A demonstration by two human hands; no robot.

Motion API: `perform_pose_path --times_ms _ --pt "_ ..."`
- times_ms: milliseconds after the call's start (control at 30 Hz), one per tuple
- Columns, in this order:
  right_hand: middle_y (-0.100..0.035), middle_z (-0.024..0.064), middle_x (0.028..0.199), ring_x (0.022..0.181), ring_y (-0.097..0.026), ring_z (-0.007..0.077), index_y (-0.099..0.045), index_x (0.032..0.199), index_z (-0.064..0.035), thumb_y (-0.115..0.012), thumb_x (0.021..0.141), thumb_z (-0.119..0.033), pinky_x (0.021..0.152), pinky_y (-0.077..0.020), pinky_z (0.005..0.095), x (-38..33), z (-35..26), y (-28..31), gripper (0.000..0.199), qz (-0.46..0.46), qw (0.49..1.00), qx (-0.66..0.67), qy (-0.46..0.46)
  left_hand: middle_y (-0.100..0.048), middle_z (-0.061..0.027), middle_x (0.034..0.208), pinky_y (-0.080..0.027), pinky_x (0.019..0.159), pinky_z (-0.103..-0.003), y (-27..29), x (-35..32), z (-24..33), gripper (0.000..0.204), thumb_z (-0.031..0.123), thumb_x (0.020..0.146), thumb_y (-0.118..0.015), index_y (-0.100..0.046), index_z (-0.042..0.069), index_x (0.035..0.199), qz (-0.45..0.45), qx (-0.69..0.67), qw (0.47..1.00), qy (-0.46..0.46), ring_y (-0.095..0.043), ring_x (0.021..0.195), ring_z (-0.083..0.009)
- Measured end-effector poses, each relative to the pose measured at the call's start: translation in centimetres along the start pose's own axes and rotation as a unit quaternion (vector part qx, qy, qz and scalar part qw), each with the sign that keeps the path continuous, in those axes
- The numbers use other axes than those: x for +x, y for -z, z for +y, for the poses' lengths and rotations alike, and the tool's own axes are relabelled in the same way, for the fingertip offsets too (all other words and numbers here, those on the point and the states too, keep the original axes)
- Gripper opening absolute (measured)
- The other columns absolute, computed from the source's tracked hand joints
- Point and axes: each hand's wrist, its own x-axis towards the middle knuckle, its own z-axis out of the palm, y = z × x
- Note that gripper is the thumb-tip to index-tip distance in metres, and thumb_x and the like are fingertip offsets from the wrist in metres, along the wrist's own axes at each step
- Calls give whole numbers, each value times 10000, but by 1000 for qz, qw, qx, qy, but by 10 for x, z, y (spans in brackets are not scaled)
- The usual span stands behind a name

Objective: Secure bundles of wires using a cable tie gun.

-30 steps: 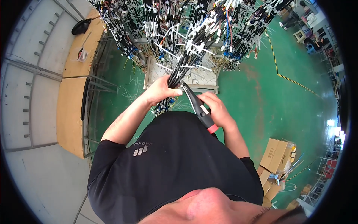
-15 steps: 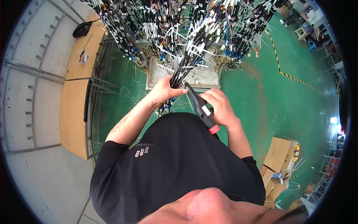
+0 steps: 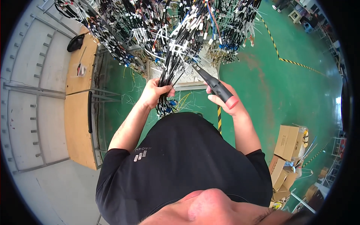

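My left hand [image 3: 151, 94] is closed round a thick bundle of black wires [image 3: 171, 68], near its lower end. White cable ties [image 3: 180, 48] band the bundle higher up, some with long tails sticking out. Below my fist, wire ends with blue connectors [image 3: 165, 107] hang down. In my right hand [image 3: 225, 105] is a black cable tie gun [image 3: 214, 85] with a red rear end. Its narrow nose points up and left, to the right of the bundle and apart from my left hand. The gun partly hides my right fingers.
Many more wire harnesses [image 3: 123, 22] hang ahead over a pale tray [image 3: 187, 84]. Wooden benches [image 3: 77, 127] stand along the left. Open cardboard boxes [image 3: 288, 144] are piled at the right. Cut tie scraps [image 3: 131, 96] litter the green floor, which has black-and-yellow tape [image 3: 273, 43].
The cable tie gun has moved away from the bundle, up and to the right with my right hand. My left hand keeps its grip, slightly further left. The whole view has shifted a little.
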Motion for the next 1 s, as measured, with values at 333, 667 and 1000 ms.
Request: perform_pose_path --times_ms 333,667,1000 --pt "-662 -27 1015 949 -608 102 -680 1309 -42 -795 902 -90 866 -497 285 8 -17 9 426 -23 998 44 -44 -729 -47 802 -550 652 -276 -14 7 3 140 6 854 -840 -722 5 929 65 90 994 20 -665 668 -126" --pt "-657 -29 1030 977 -602 103 -685 1337 -46 -795 902 -85 886 -501 286 21 -17 13 450 -80 993 42 -74 -672 21 764 -462 613 -249 -11 21 -7 150 123 873 -839 -749 24 942 152 204 967 -14 -567 645 -61" --pt "-660 -26 1017 976 -604 108 -686 1355 -32 -785 897 -78 906 -491 288 36 -25 8 471 -88 992 41 -79 -665 -14 673 -459 575 -326 -2 30 -24 217 198 849 -816 -744 -5 874 179 243 951 -67 -568 603 -90"
